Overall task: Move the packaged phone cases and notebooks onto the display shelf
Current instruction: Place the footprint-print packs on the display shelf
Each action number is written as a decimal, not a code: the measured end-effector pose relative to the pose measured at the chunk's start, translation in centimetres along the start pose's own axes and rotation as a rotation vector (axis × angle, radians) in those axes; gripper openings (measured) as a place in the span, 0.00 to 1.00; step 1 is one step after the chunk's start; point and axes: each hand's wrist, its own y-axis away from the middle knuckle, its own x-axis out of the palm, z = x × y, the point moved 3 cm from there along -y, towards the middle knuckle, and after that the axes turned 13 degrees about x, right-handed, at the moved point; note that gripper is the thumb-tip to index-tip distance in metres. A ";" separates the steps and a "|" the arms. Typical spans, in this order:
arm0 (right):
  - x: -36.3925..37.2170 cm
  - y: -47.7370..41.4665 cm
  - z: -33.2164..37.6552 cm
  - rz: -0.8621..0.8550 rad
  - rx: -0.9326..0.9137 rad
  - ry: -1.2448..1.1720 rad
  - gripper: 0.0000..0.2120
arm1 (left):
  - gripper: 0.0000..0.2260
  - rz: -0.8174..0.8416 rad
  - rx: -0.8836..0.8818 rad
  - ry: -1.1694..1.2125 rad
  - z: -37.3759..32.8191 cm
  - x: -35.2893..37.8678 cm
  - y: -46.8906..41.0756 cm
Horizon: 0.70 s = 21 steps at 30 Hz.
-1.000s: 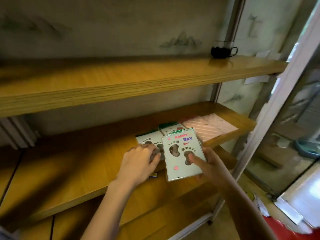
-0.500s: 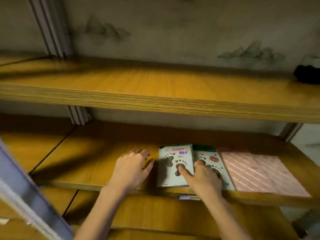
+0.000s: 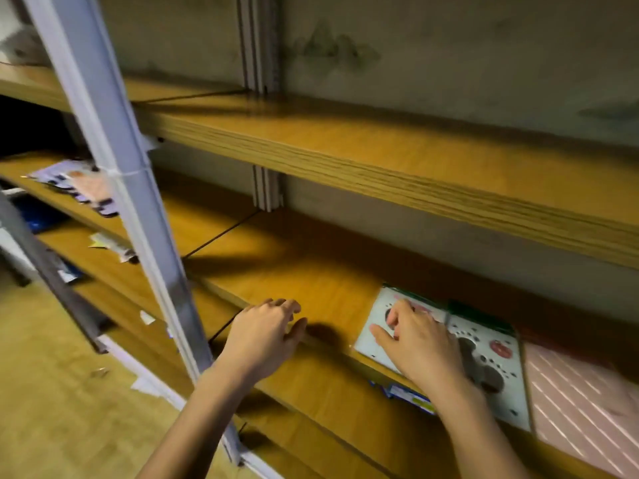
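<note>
Precariously near the front lip of the display shelf (image 3: 311,281), a paw-print phone case (image 3: 380,302) lies flat under the person's right hand (image 3: 422,347), whose spread fingers press on its face without curling round it. Its near corner reaches the shelf edge, so a dragging withdrawal of the palm would likely pull the slick packaging over the lip; a lift straight up looks the safer exit. A second paw-print case (image 3: 498,368) lies touching it on the right, with a pink striped notebook (image 3: 581,392) just beside that, and a sideways nudge could skew the row. The left hand (image 3: 266,337) rests at the shelf's front edge, well apart from the goods, fingers loose and grasping nothing. A blue-labelled item (image 3: 411,399) shows below the edge under the right wrist; what it is cannot be told. More packages (image 3: 79,184) lie far left, behind a grey upright (image 3: 114,167).
</note>
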 end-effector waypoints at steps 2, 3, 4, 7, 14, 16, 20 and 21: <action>0.2 0.6 2.3 0.030 -0.127 -0.027 0.12 | 0.16 0.009 -0.074 -0.027 1.1 -0.7 1.7; 0.3 0.9 3.4 0.039 -0.180 -0.039 0.10 | 0.16 0.013 -0.108 -0.044 1.7 -1.1 2.5; 0.5 1.1 4.7 0.042 -0.236 -0.043 0.09 | 0.16 0.010 -0.140 -0.062 2.3 -1.6 3.5; 0.7 2.3 8.7 0.046 -0.391 -0.015 0.10 | 0.14 -0.020 -0.238 -0.068 4.4 -3.0 6.8; 2.9 5.5 19.5 0.061 -0.618 0.002 0.11 | 0.13 -0.086 -0.445 -0.108 10.7 -6.4 14.9; 3.6 6.2 22.5 0.055 -0.652 0.003 0.10 | 0.14 -0.096 -0.478 -0.128 13.1 -7.4 16.5; 5.3 7.1 28.5 0.059 -0.682 0.007 0.09 | 0.15 -0.063 -0.491 -0.164 18.5 -9.3 18.8; 5.7 7.4 30.0 0.051 -0.682 0.001 0.09 | 0.15 -0.050 -0.479 -0.175 20.0 -10.0 19.2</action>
